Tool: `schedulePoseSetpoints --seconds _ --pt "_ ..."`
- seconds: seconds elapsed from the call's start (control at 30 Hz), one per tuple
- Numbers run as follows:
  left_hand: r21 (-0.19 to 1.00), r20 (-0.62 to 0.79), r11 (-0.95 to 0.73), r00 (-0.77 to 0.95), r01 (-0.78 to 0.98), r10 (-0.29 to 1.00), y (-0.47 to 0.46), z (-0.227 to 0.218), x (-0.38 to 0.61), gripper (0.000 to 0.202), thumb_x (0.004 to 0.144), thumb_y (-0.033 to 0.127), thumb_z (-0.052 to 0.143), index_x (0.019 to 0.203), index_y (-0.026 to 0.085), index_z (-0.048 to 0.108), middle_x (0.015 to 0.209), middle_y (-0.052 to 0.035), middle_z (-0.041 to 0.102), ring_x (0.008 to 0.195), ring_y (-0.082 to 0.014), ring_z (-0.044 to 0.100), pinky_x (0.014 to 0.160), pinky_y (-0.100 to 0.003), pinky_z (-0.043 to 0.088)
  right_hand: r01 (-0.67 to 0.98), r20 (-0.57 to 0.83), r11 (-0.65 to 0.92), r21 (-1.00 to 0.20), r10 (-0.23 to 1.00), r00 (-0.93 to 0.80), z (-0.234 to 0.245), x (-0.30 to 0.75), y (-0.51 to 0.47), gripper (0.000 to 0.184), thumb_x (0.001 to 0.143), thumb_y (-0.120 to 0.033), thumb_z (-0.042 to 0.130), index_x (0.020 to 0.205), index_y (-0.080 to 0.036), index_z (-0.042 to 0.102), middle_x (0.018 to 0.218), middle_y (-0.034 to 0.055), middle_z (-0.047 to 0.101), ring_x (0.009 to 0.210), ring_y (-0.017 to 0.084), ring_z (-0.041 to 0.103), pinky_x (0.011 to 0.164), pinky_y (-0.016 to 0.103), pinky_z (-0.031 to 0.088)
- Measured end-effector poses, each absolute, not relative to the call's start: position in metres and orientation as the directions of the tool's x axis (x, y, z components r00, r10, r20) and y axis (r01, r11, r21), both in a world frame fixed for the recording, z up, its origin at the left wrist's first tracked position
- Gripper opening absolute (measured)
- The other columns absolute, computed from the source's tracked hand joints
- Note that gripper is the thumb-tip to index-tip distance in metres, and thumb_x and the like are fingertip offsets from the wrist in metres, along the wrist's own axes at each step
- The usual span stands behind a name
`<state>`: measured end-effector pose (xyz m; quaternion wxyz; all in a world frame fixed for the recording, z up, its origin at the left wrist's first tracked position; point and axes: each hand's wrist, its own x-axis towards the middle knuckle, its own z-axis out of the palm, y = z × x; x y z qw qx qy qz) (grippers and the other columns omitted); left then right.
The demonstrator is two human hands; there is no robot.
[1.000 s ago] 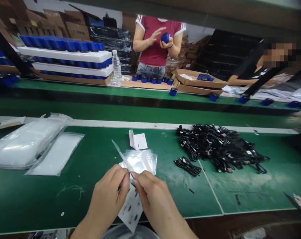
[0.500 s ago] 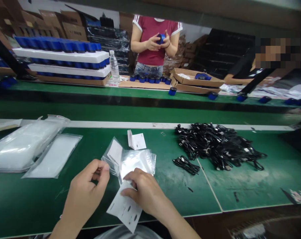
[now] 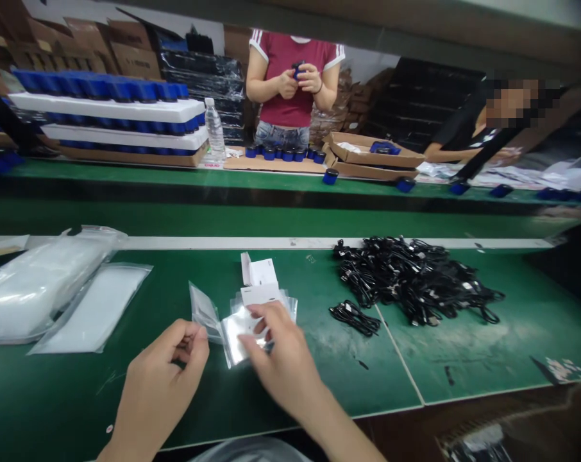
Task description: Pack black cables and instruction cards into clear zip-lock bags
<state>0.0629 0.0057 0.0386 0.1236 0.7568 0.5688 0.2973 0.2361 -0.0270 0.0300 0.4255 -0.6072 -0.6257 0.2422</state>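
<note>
the right hand [image 3: 281, 353] lies spread, fingertips resting on a thin stack of clear, shiny plastic zip bags [image 3: 237, 330] near the middle of the green work mat [image 3: 69, 398]. the left hand [image 3: 163, 372] curls, its fingertips pinched together; whether they hold anything, i cannot tell. the bags look light, soft and slippery, best taken by an edge.

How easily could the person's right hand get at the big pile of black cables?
Fairly easily, it seems: the right hand is over the clear plastic bags, and only a small cable bundle lies between it and the pile on the green mat.
</note>
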Motion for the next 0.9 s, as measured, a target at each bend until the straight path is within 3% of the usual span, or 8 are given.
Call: schedulePoseSetpoints --seconds 0.2,0.37,0.53,0.63,0.73,0.8,0.9 --pt "0.469 0.321 -0.524 0.415 0.711 0.851 -0.003 0.034 0.072 0.021 0.085 0.034 0.045 0.068 0.024 0.052 0.059 0.0049 0.058 0.053 -0.0109 0.059 0.048 -0.018 0.045 0.535 0.286 0.272 -0.8 0.956 -0.058 0.029 0.213 -0.036 0.038 0.081 -0.014 0.05 0.119 -0.015 0.053 0.108 0.0094 0.062 0.1 0.019 0.058 0.089 0.032 0.047" --pt "0.462 0.354 -0.575 0.453 0.675 0.818 -0.007 0.035 0.076 0.017 0.087 0.031 0.044 0.074 0.023 0.053 0.073 0.0017 0.058 0.06 -0.0116 0.059 0.053 -0.018 0.047 0.37 0.302 0.313 -0.875 0.949 -0.091 0.031 0.224 -0.038 0.04 0.081 -0.01 0.047 0.121 -0.011 0.054 0.113 0.0095 0.064 0.104 0.015 0.06 0.094 0.025 0.045" --pt "0.453 0.348 -0.579 0.464 0.678 0.815 -0.014 0.04 0.081 0.016 0.087 0.027 0.044 0.077 0.023 0.055 0.09 -0.0022 0.055 0.071 -0.012 0.061 0.058 -0.018 0.05 0.342 0.297 0.307 -0.888 0.951 -0.083 0.031 0.228 -0.041 0.04 0.082 -0.01 0.048 0.122 -0.012 0.054 0.114 0.0091 0.064 0.106 0.015 0.059 0.095 0.026 0.044" --pt "0.423 0.377 -0.607 0.479 0.673 0.793 -0.022 0.04 0.084 0.014 0.086 0.024 0.044 0.078 0.023 0.055 0.091 -0.0033 0.055 0.075 -0.0131 0.062 0.062 -0.018 0.051 0.314 0.27 0.273 -0.909 0.961 -0.055 0.025 0.224 -0.041 0.039 0.081 -0.008 0.048 0.12 -0.014 0.056 0.109 0.0073 0.067 0.1 0.014 0.062 0.09 0.025 0.047" --pt "0.424 0.368 -0.622 0.502 0.658 0.782 -0.027 0.034 0.084 0.014 0.085 0.024 0.043 0.076 0.023 0.054 0.091 -0.004 0.057 0.079 -0.0148 0.064 0.067 -0.02 0.053 0.308 0.153 0.137 -0.942 0.988 0.03 0.016 0.219 -0.042 0.037 0.077 -0.001 0.047 0.108 -0.016 0.061 0.091 0.003 0.072 0.081 0.013 0.067 0.075 0.021 0.052" --pt "0.452 0.311 -0.59 0.501 0.669 0.807 -0.028 0.028 0.084 0.015 0.086 0.026 0.042 0.077 0.024 0.054 0.095 -0.0039 0.059 0.078 -0.0143 0.066 0.065 -0.019 0.054 0.387 0.101 0.073 -0.919 0.994 0.052 0.012 0.217 -0.043 0.039 0.073 0.002 0.047 0.102 -0.018 0.063 0.082 0.0008 0.072 0.072 0.013 0.068 0.068 0.02 0.052" --pt "0.529 0.172 -0.501 0.491 0.685 0.854 -0.024 0.015 0.083 0.015 0.087 0.03 0.041 0.084 0.025 0.054 0.098 -0.0029 0.063 0.072 -0.0125 0.068 0.06 -0.017 0.055 0.607 0.142 0.104 -0.788 0.99 0.015 0.014 0.225 -0.047 0.031 0.075 -0.003 0.052 0.099 -0.02 0.064 0.079 -0.0009 0.072 0.068 0.014 0.067 0.065 0.019 0.051"
